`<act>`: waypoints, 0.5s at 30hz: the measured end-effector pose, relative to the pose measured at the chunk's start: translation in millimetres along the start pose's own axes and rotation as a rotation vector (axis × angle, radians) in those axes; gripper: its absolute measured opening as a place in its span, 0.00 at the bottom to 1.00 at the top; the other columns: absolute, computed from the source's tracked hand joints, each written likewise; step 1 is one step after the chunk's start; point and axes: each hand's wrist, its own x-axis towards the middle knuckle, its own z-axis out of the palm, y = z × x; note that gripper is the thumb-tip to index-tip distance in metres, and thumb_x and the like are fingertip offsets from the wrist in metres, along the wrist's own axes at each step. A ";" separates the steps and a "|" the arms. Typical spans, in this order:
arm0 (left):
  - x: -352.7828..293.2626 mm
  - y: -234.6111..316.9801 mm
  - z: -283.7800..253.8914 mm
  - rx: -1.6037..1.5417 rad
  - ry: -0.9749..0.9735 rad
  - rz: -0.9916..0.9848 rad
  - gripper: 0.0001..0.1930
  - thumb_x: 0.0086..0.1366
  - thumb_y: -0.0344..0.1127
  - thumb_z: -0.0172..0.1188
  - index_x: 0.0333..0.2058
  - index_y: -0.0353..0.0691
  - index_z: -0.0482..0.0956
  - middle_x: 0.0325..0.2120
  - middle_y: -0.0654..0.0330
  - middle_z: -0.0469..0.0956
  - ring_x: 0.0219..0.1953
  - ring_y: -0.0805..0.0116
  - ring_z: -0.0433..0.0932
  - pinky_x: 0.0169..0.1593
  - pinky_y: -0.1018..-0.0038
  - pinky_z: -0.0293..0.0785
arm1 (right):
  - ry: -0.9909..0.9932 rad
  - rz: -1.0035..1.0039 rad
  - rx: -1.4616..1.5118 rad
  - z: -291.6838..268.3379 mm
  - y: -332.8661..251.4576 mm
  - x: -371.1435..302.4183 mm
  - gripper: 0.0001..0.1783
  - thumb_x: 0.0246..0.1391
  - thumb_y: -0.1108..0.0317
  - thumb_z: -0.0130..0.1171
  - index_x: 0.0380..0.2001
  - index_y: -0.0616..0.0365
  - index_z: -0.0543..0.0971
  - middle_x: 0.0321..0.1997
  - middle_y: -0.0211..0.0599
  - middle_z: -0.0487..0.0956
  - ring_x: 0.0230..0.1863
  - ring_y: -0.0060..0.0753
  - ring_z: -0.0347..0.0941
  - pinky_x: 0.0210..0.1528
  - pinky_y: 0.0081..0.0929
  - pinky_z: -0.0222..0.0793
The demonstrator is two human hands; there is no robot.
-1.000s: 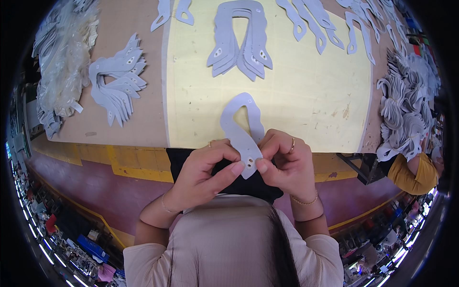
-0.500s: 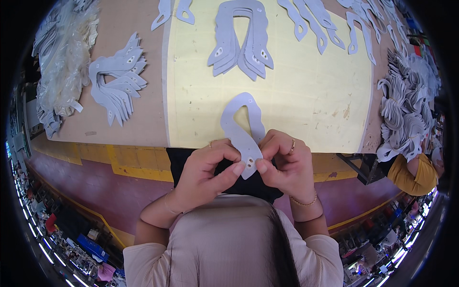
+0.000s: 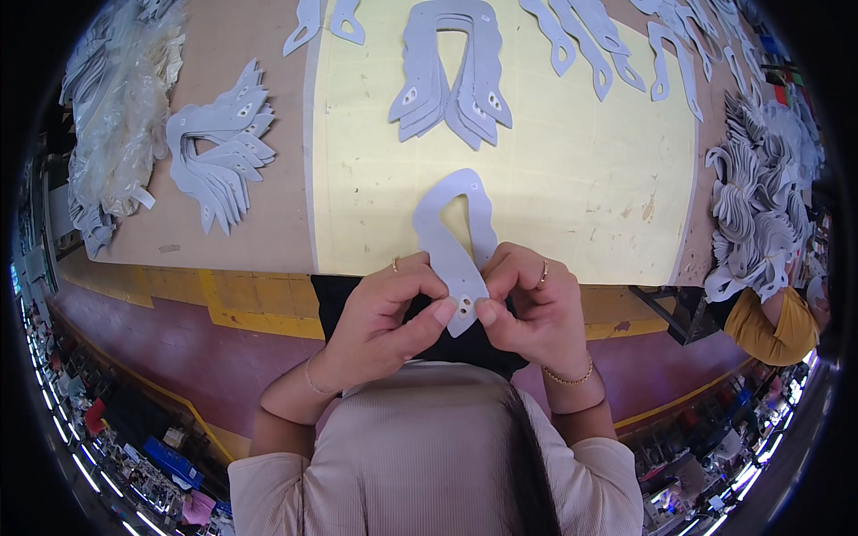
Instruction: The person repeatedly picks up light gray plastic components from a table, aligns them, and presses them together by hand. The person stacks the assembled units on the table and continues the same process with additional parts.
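Note:
A flat grey U-shaped cut piece [image 3: 452,246] is held at the table's near edge, its bend pointing away from me. One of its ends, which has small holes, is pinched from both sides. My left hand [image 3: 389,311] grips that end between thumb and forefinger on the left. On the right, my right hand [image 3: 532,308] pinches the same end with thumb and bent forefinger. The piece's other end is hidden behind my right fingers. Beyond it, a fanned stack of like grey pieces [image 3: 416,62] lies on the yellow sheet [image 3: 581,179].
Another fanned stack of grey pieces [image 3: 201,170] lies on the brown table surface [image 3: 259,241] at left. Clear plastic bags [image 3: 121,134] cover the far left. More grey pieces [image 3: 594,45] spread at the back right, and bundled ones [image 3: 755,205] hang by a person's yellow sleeve [image 3: 778,326].
The held piece has turned slightly, its bend shifting a little to the right and away. Both hands keep their pinch on the same end.

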 end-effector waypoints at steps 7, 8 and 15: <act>-2.0 6.7 -1.2 -0.234 -0.029 -0.171 0.06 0.71 0.30 0.56 0.40 0.33 0.77 0.37 0.61 0.75 0.40 0.75 0.70 0.47 0.76 0.65 | 0.025 0.037 0.036 -2.7 -1.2 1.2 0.08 0.51 0.76 0.65 0.26 0.59 0.74 0.23 0.22 0.70 0.23 0.11 0.62 0.26 0.15 0.58; -1.5 5.8 -0.9 -0.215 -0.029 -0.141 0.06 0.71 0.30 0.56 0.40 0.33 0.77 0.37 0.61 0.75 0.40 0.75 0.70 0.47 0.76 0.65 | 0.025 0.034 0.039 -2.1 -1.4 1.9 0.08 0.52 0.76 0.65 0.26 0.59 0.74 0.24 0.22 0.70 0.23 0.11 0.62 0.26 0.15 0.58; -1.1 0.9 -0.2 -0.116 -0.021 -0.054 0.05 0.70 0.29 0.56 0.40 0.34 0.77 0.37 0.61 0.75 0.40 0.75 0.70 0.47 0.77 0.66 | 0.020 0.041 0.050 -1.2 -3.0 2.4 0.08 0.52 0.76 0.64 0.26 0.59 0.74 0.24 0.22 0.70 0.24 0.11 0.62 0.26 0.15 0.58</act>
